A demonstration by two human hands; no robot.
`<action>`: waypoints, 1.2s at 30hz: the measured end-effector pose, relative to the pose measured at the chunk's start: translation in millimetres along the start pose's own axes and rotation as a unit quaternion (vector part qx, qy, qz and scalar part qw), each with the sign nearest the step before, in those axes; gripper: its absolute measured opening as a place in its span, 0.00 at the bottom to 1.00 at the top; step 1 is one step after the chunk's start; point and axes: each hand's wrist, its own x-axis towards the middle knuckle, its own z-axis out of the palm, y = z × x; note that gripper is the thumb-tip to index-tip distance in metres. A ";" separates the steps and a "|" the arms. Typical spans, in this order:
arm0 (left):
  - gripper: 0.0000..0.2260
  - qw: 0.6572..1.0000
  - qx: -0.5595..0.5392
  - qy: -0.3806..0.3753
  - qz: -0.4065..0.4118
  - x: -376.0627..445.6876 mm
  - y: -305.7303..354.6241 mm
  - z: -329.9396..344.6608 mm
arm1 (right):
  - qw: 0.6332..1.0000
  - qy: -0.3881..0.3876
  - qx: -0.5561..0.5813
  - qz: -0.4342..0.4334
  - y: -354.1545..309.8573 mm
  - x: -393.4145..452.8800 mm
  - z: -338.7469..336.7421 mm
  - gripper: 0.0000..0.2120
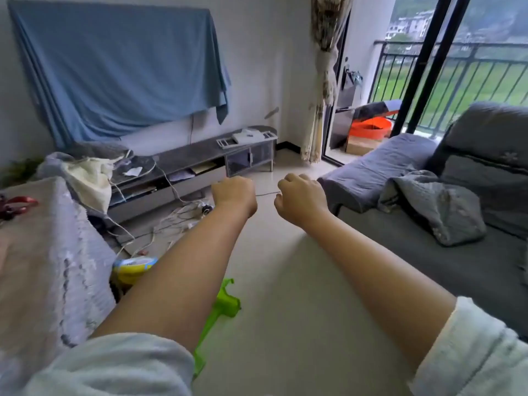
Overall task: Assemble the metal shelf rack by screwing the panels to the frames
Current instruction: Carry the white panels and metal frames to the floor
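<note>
Curled into empty fists, left hand (235, 195) and right hand (300, 199), held out side by side over the floor (285, 267), apparently a starting pose. No rack panels, frames or screws in sight; sofa (428, 224) at right.

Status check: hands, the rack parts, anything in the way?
Left hand and right hand fisted, holding nothing. No rack parts in view. Cables lie on floor ahead.

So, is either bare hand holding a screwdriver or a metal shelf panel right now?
No: the left hand and the right hand are both curled into fists held out above the pale floor, with no tool or panel in them.
</note>
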 end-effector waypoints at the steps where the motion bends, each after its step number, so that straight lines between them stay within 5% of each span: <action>1: 0.14 1.000 0.006 -0.021 0.004 11.3 1.4 5.7 | 1.000 -0.019 0.001 0.003 2.7 11.9 8.9 0.14; 18: 0.14 0.998 0.034 -0.050 0.034 386.2 14.1 80.6 | 0.992 -0.114 0.054 -0.005 138.2 359.6 163.5 0.15; 36: 0.13 0.994 -0.002 -0.091 -0.064 826.6 46.7 152.0 | 0.984 -0.148 0.090 -0.028 317.1 774.6 330.7 0.12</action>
